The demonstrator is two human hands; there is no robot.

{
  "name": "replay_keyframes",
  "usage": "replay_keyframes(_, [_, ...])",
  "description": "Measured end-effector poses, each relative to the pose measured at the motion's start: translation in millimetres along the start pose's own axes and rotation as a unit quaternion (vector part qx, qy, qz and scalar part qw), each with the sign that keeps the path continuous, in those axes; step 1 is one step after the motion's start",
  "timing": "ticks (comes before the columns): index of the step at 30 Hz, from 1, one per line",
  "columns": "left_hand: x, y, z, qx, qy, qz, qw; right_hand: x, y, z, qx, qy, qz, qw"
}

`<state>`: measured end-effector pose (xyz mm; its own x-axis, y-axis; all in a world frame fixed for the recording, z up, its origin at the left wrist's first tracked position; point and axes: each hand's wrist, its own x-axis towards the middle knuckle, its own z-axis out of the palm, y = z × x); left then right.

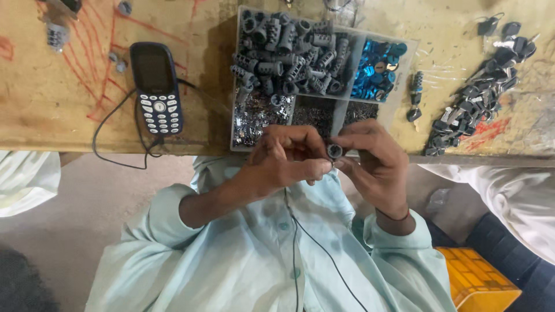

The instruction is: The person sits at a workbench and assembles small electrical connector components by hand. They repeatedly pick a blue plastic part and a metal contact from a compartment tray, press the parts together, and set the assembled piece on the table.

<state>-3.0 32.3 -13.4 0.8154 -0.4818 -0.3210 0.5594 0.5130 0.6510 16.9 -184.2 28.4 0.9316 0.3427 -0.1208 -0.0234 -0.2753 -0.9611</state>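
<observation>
The left hand [283, 162] and the right hand [373, 164] meet at the near edge of the counter [58, 110]. Both grips pinch one small grey lock cylinder [335, 151] between the fingertips, just in front of a clear compartment tray [399, 81] full of grey cylinders [289, 55] and blue caps [378, 66]. A keypad phone [156, 86] lies to the left.

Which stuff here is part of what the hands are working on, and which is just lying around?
In use:
left hand
right hand
small grey cylinder
compartment tray
grey cylinders
blue discs

Lying about:
mobile phone
black cable
yellow crate
</observation>
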Motion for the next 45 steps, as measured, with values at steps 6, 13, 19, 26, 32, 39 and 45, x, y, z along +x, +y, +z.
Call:
replay_keyframes(6, [-4,-5,7,-0.012,0.045,0.011,0.999,0,0,0,-0.223,0.005,-0.16,0.962])
replay_keyframes(13, [-7,-4,17,0.088,0.113,0.015,0.99,-1,-3,3,-0.285,0.022,-0.213,0.934])
replay_keyframes(19, [-10,2,18,0.103,0.099,0.044,0.989,-3,-5,-10,-0.315,-0.021,-0.278,0.907])
replay_keyframes(26, [-9,7,12,-0.028,0.023,-0.053,0.998,3,0,-13,-0.17,-0.061,-0.191,0.965])
replay_keyframes(32, [-8,12,15,0.08,0.081,-0.016,0.993,4,0,-12,-0.224,-0.047,-0.241,0.943])
replay_keyframes(39, [-7,9,23,0.343,0.089,0.327,0.876,5,-25,5,-0.342,-0.003,-0.198,0.919])
replay_keyframes(45, [-5,-1,14,0.314,0.115,0.277,0.901,48,-27,-25,-0.385,-0.004,-0.05,0.922])
